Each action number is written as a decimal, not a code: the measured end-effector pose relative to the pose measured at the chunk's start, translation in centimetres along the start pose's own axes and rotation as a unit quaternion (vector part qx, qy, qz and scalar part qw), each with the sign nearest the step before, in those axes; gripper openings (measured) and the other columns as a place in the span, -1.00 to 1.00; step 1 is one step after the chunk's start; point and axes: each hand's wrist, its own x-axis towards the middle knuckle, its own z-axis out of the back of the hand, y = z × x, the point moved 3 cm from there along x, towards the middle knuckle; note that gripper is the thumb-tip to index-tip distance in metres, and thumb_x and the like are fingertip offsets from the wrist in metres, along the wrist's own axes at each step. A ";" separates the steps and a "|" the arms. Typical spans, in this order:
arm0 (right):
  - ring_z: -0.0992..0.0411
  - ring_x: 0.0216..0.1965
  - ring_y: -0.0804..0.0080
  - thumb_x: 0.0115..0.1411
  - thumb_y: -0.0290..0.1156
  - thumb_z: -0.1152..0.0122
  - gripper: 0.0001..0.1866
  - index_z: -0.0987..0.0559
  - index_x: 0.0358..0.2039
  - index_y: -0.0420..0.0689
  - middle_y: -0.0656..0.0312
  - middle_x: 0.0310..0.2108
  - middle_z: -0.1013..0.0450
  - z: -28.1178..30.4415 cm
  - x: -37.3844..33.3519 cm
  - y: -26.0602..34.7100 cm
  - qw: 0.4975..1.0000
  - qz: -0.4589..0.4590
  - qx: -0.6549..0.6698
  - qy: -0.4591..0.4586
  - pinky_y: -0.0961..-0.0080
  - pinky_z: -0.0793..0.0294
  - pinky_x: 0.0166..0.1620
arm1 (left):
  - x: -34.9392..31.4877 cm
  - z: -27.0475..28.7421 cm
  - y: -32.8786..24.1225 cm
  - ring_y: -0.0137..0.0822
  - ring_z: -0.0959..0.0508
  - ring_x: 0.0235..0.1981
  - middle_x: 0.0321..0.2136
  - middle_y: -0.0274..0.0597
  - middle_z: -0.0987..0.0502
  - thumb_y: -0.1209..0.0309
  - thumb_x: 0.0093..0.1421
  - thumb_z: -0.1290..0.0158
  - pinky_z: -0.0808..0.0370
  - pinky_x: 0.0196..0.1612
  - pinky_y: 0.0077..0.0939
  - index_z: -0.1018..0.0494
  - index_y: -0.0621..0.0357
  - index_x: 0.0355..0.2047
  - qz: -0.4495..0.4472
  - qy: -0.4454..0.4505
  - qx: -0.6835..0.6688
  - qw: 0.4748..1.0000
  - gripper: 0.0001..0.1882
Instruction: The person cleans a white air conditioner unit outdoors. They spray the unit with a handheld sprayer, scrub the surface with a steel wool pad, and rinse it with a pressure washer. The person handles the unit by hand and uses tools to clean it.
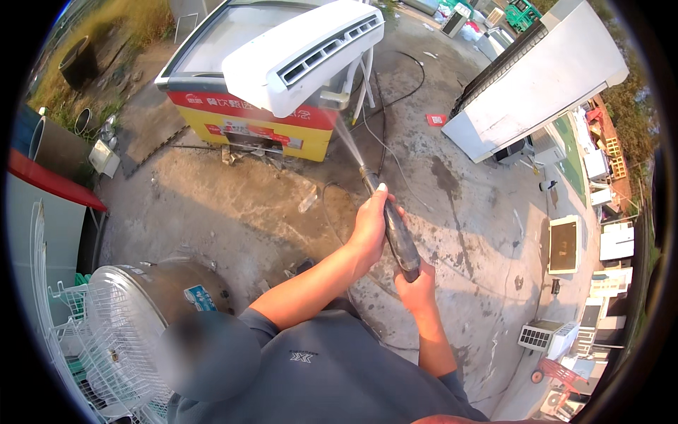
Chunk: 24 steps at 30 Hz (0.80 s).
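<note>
Both my hands grip a black pressure washer wand (401, 240) that points forward and slightly left. My left hand (370, 225) wraps round its front part, and my right hand (417, 285) closes on the rear end. A white fan of water leaves the nozzle toward a white wall-mounted air conditioner unit (258, 62). That unit lies tilted on top of a red and yellow chest freezer (191, 116), its vent slots facing me. Pale pipes hang from the unit's right end. The wand touches neither the unit nor the freezer.
Dark hose (382, 134) loops across the wet concrete. A tall white appliance (544, 78) leans at the far right. Close by on the left are a metal drum (176, 286) and white wire racks (106, 339). An outdoor unit (540, 336) and a red hand truck (561, 374) stand right.
</note>
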 end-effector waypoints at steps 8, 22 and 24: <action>-0.51 -0.47 0.30 0.08 -0.48 -0.41 -0.77 -0.59 -0.26 -0.24 0.11 -0.51 -0.53 -5.3 -6.1 2.9 0.999 0.038 0.038 0.008 0.37 -0.49 -0.30 | -5.0 4.9 -2.7 -0.24 -0.53 -0.49 -0.48 -0.17 -0.49 -0.02 0.41 -0.01 -0.56 -0.36 -0.32 -0.34 0.10 -0.18 0.018 -0.070 -0.001 0.997 -0.59; -0.57 -0.35 -0.11 0.18 -0.44 -0.33 -0.75 -0.60 -0.13 -0.20 -0.08 -0.39 -0.55 -14.5 -5.2 13.9 0.993 0.088 -0.076 -0.002 0.20 -0.54 -0.28 | -8.8 11.6 -15.3 -0.24 -0.54 -0.43 -0.43 -0.18 -0.52 -0.04 0.41 0.01 -0.60 -0.26 -0.27 -0.34 0.10 -0.14 0.008 0.000 -0.080 0.997 -0.57; -0.57 -0.29 -0.15 0.18 -0.43 -0.33 -0.74 -0.60 -0.12 -0.20 -0.10 -0.34 -0.57 -17.2 -3.4 16.0 0.991 0.100 -0.088 0.009 0.16 -0.55 -0.26 | -8.0 13.5 -18.6 -0.25 -0.54 -0.43 -0.44 -0.18 -0.52 -0.05 0.42 0.02 -0.60 -0.25 -0.26 -0.36 0.11 -0.14 -0.012 0.002 -0.090 0.996 -0.56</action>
